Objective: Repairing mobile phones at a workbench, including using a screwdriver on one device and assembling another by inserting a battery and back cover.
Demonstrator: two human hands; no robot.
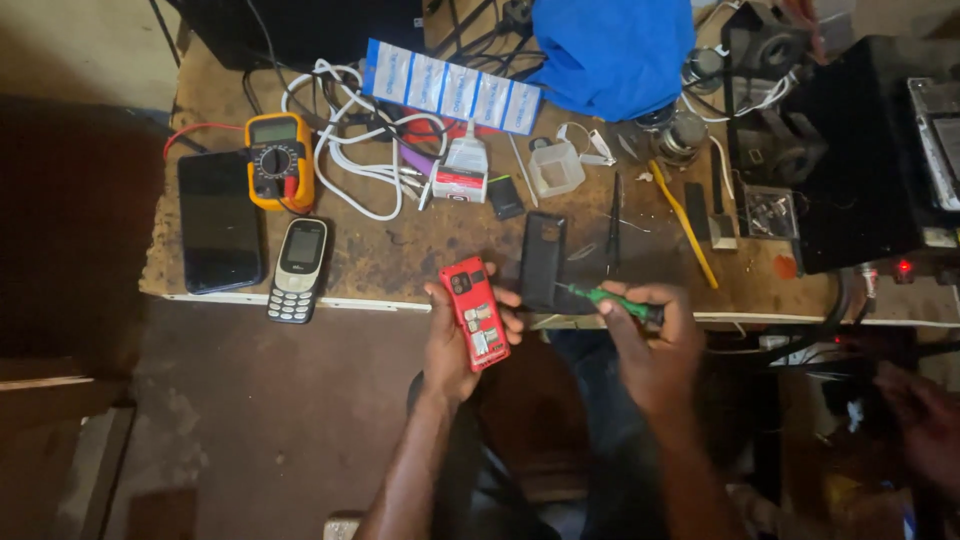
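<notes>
My left hand (450, 340) holds a small red phone (476, 312) with its back cover off and its insides showing. My right hand (655, 345) grips a green-handled screwdriver (612, 300), its tip pointing left toward the phone but apart from it. A black back cover (543, 260) lies on the worn workbench (400, 255) just above the two hands, near the front edge.
A grey keypad phone (297, 270), a black smartphone (218, 220) and a yellow multimeter (278, 160) lie at the left. White cables (355, 150), a blue cloth (610, 50), tweezers (613, 235), a yellow tool (685, 225) and black equipment (860, 150) crowd the back and right. Another person's hand (920, 420) shows at lower right.
</notes>
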